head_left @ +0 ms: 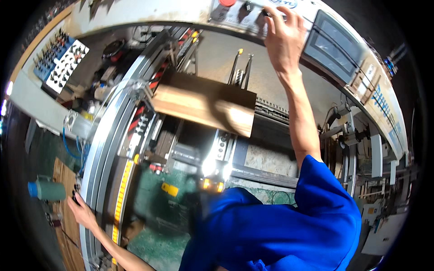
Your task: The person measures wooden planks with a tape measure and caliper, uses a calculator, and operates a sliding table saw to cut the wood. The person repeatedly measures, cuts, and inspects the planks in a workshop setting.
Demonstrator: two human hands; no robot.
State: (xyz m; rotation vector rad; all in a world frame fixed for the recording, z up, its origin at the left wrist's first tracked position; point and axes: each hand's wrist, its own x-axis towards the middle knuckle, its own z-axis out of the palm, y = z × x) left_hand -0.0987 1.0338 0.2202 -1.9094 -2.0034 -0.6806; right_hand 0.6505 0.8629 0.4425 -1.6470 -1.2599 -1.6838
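Observation:
My right hand (285, 38) reaches up to the control panel (235, 17), its fingers closed around a black knob (266, 13) that they partly hide. Down at the left, my left hand (83, 213) is at the outer side of the metal rail (97, 167), with thumb and fingers about a small dark fitting (76, 191). A wooden board (203, 101) lies across the machine between my arms, its left end by the rail. Light and shadow fall over its right part.
A touch screen (333, 45) and a red button (227, 2) are on the panel. A green bottle with a blue cap (49, 190) stands beside my left hand, near wooden planks (68, 226). A rack of tool bits (68, 67) sits at upper left. A yellow object (170, 189) lies on the green floor.

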